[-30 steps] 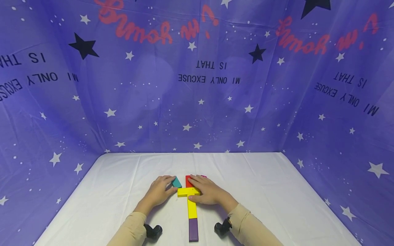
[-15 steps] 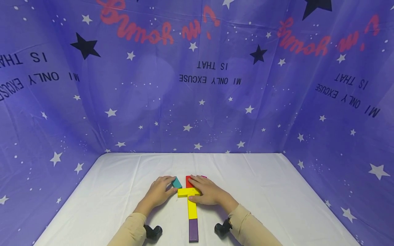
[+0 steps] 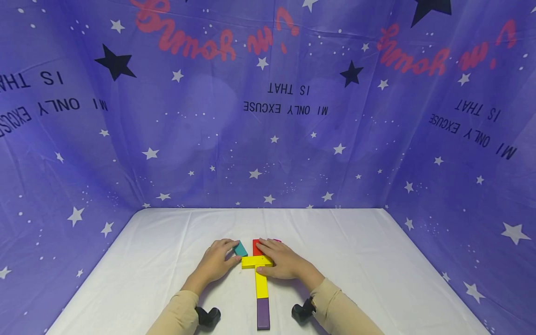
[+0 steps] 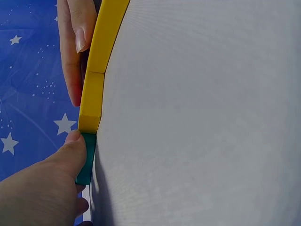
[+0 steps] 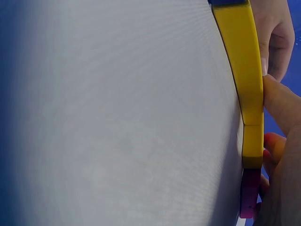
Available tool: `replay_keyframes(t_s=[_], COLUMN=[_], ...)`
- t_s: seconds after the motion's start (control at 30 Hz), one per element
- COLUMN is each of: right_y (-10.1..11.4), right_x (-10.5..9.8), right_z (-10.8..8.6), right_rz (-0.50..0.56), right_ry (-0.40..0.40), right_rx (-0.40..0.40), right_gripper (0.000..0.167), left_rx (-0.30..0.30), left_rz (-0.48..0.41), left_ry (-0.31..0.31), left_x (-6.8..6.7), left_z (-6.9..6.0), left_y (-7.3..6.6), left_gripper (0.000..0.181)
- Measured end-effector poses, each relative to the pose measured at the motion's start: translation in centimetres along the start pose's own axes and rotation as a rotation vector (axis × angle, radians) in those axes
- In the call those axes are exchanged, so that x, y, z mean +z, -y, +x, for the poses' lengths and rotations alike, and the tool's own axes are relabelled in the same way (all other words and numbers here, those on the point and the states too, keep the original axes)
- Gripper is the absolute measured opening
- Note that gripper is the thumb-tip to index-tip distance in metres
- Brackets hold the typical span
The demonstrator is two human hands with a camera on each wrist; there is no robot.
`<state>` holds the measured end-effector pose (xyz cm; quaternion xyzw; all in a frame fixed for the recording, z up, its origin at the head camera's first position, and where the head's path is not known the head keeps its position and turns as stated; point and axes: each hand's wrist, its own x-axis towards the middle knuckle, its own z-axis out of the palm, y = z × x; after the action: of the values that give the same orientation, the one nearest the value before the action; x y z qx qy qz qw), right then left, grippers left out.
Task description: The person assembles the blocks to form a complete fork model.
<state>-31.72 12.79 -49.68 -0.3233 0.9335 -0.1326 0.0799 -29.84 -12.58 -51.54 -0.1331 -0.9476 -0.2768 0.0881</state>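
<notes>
In the head view my left hand [image 3: 216, 260] pinches a teal block [image 3: 240, 248] between thumb and fingers. This block lies tilted beside the left end of a crosswise yellow block [image 3: 250, 262]. My right hand [image 3: 285, 261] lies over the right side of the group, fingers extended. Its fingertips touch a red block [image 3: 256, 246], and its thumb rests on the yellow pieces. A lengthwise yellow block [image 3: 261, 284] runs from the crosspiece toward a purple block [image 3: 263, 314]. Mostly hidden under the right hand is a magenta block [image 5: 250, 193], seen in the right wrist view.
White cloth [image 3: 356, 246] covers the table. A purple star-printed curtain [image 3: 268, 149] stands around its back and sides. Black wrist-worn devices [image 3: 208, 316] sit by both sleeves, close to the tabletop.
</notes>
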Motion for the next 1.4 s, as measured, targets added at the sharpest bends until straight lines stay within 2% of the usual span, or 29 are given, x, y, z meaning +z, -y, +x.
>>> replay_keyframes(t_s=[0.83, 1.4], right_y=[-0.21, -0.1], right_x=[0.1, 0.06], right_z=[0.03, -0.02], right_rz=[-0.006, -0.002], right_ry=[-0.007, -0.003], right_rx=[-0.013, -0.003], right_gripper=[0.082, 0.082], left_rx=[0.012, -0.016], left_rz=[-0.007, -0.024], left_ry=[-0.015, 0.019], left_x=[0.1, 0.03], left_z=[-0.07, -0.04], left_y=[-0.1, -0.23], left_gripper=[0.05, 0.051])
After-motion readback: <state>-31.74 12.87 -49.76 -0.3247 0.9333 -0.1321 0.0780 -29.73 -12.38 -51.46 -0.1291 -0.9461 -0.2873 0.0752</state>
